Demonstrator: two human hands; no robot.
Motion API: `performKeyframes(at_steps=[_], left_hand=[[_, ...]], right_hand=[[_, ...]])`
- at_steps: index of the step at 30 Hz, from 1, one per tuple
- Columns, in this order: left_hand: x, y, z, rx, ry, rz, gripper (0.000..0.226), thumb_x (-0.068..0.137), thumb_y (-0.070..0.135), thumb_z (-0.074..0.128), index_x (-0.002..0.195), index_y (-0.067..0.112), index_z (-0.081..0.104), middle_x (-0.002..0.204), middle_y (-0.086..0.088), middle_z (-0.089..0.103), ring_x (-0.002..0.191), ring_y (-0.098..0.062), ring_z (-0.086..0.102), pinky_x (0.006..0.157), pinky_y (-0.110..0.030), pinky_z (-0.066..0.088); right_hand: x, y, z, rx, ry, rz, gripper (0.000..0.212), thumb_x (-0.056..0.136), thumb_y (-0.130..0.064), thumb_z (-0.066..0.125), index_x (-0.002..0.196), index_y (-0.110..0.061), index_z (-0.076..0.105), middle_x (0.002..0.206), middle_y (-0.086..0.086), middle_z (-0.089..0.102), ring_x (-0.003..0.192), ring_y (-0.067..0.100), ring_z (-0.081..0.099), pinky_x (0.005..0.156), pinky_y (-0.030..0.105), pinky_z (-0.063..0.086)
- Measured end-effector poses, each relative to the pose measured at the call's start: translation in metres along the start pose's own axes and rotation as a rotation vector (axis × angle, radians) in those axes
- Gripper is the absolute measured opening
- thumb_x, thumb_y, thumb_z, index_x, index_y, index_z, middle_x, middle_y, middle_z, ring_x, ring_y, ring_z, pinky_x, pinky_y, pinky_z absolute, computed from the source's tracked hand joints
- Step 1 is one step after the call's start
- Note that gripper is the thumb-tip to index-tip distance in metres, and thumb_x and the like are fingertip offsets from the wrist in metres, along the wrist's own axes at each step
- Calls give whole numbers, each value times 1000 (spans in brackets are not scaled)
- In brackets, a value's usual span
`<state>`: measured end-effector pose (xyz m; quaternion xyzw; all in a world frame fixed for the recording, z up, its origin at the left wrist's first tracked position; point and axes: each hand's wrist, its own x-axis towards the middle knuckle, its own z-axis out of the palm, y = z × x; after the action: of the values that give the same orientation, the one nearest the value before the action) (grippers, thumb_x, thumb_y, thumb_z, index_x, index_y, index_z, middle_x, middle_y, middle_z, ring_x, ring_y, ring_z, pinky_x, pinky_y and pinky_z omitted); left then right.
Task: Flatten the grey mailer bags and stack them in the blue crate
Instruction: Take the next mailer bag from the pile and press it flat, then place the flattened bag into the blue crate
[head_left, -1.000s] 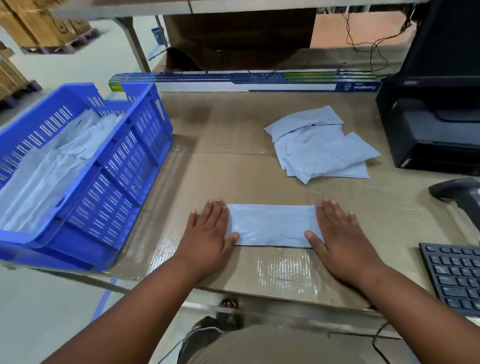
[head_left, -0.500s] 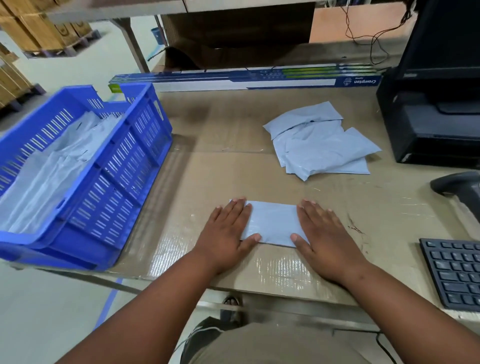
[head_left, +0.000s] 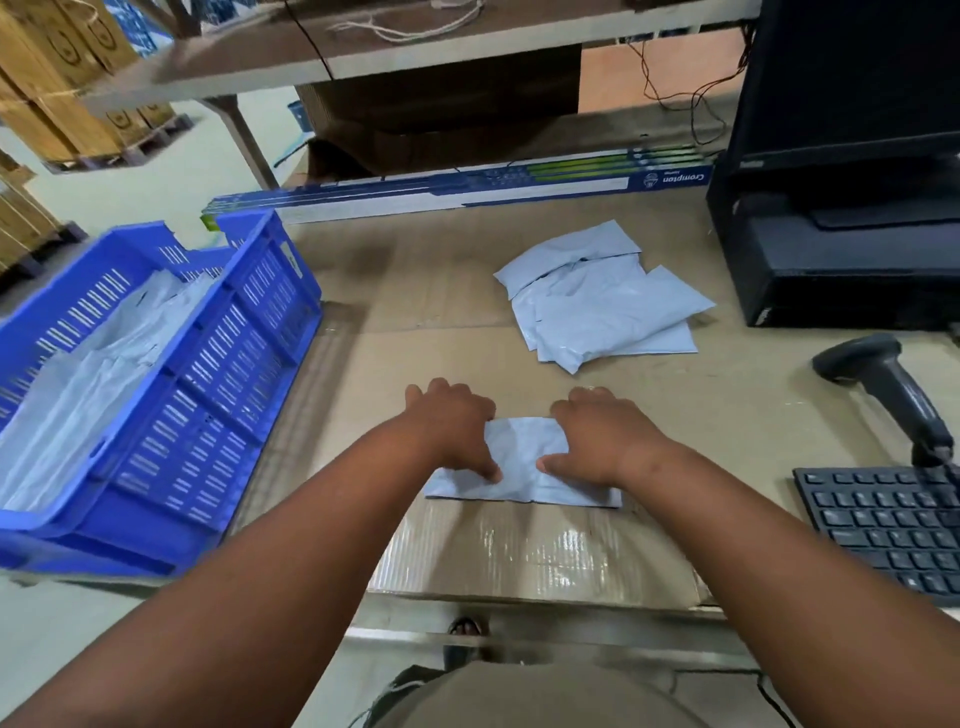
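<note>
both hands are down on one flat grey plastic mailer bag (head_left: 522, 462) lying on the brown cardboard-covered table (head_left: 727, 415) directly in front of the person. the left hand (head_left: 452, 428) covers the bag's left part, fingers curled over its far edge and thumb pressed on top, so it grips the bag. the right hand (head_left: 602, 436) does the same on the right part, thumb tip on the upper face, fingers bent over the far edge. the two thumbs point toward each other with a strip of grey between them. the bag's near edge shows below both hands and lies flat on the cardboard.

well to the left of the left hand stands the blue slotted plastic crate (head_left: 228, 374), holding a layer of grey mailer bags (head_left: 88, 379) already laid inside. beyond the right hand, apart from it, a loose pile of crumpled grey mailer bags (head_left: 602, 306) rests on the table.

to the right of the right hand sit a black handheld barcode scanner (head_left: 893, 384) and, nearer the person, a black keyboard (head_left: 888, 525). farther off on that side stands a black computer monitor on a black base unit (head_left: 841, 182). a long blue and white carton (head_left: 467, 189) lies across the far edge of the table, beyond both hands.
</note>
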<state>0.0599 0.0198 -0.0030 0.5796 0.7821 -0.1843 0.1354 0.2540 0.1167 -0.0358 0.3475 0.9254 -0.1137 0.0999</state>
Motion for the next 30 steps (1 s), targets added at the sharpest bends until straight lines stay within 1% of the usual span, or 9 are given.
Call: performKeyframes(at_steps=[3, 5, 7, 9, 12, 20, 24, 27, 30], left_hand=[[-4, 9, -10, 19, 26, 27, 60, 64, 74, 80, 103, 34, 58, 100, 8, 56, 108, -24, 48, 87, -43, 33], [-11, 13, -16, -17, -14, 31, 46, 75, 64, 77, 102, 30, 58, 98, 9, 61, 104, -21, 57, 87, -42, 35], [-19, 15, -24, -60, -30, 26, 30, 84, 49, 72, 104, 29, 61, 97, 8, 64, 99, -21, 62, 84, -39, 40], [-29, 12, -33, -77, 17, 10, 19, 85, 39, 71, 95, 26, 61, 91, 6, 62, 86, -20, 60, 70, -33, 42], [-48, 4, -50, -41, 78, -56, 23, 90, 33, 68, 83, 22, 50, 89, 2, 59, 79, -19, 52, 62, -30, 37], [-106, -89, -96, -113, 283, -371, 22, 87, 43, 63, 90, 21, 60, 90, -1, 65, 83, -25, 62, 65, -33, 45], [-144, -155, -113, -135, 421, -479, 29, 87, 44, 61, 73, 21, 51, 73, 3, 55, 79, -26, 59, 62, -34, 42], [-174, -211, -122, -126, 442, -565, 26, 89, 45, 58, 76, 23, 53, 77, 4, 58, 69, -21, 50, 60, -33, 41], [-201, -265, -123, -161, 439, -629, 20, 87, 41, 60, 80, 22, 62, 74, 3, 60, 65, -19, 54, 52, -31, 36]], right_hand=[[-2, 0, -4, 84, 25, 13, 54, 77, -72, 72, 105, -27, 59, 109, -3, 59, 106, 24, 60, 80, 37, 50], [-5, 0, -7, 121, 29, 34, 48, 76, -69, 74, 87, -29, 51, 95, -7, 59, 91, 21, 61, 70, 34, 47], [-6, -1, -11, 133, 22, 46, 43, 80, -65, 72, 84, -30, 49, 89, -9, 58, 84, 18, 60, 67, 33, 46], [-4, -7, -19, 123, 18, 23, 30, 90, -56, 64, 85, -29, 51, 86, -9, 57, 80, 15, 59, 64, 31, 43], [1, -28, -43, 156, 87, -48, 27, 97, -42, 55, 75, -28, 47, 77, -8, 55, 67, 9, 51, 54, 29, 30], [32, -118, -134, 328, 352, -276, 23, 88, -43, 55, 75, -25, 60, 77, -6, 63, 74, 21, 62, 64, 38, 54], [59, -180, -183, 325, 440, -452, 30, 91, -49, 60, 68, -30, 55, 75, -7, 59, 78, 22, 61, 61, 36, 46], [82, -240, -216, 294, 478, -577, 30, 95, -54, 59, 80, -29, 62, 81, -8, 58, 85, 22, 58, 68, 39, 47], [106, -305, -245, 199, 527, -690, 30, 95, -56, 61, 83, -29, 64, 82, -6, 59, 86, 20, 54, 66, 37, 37]])
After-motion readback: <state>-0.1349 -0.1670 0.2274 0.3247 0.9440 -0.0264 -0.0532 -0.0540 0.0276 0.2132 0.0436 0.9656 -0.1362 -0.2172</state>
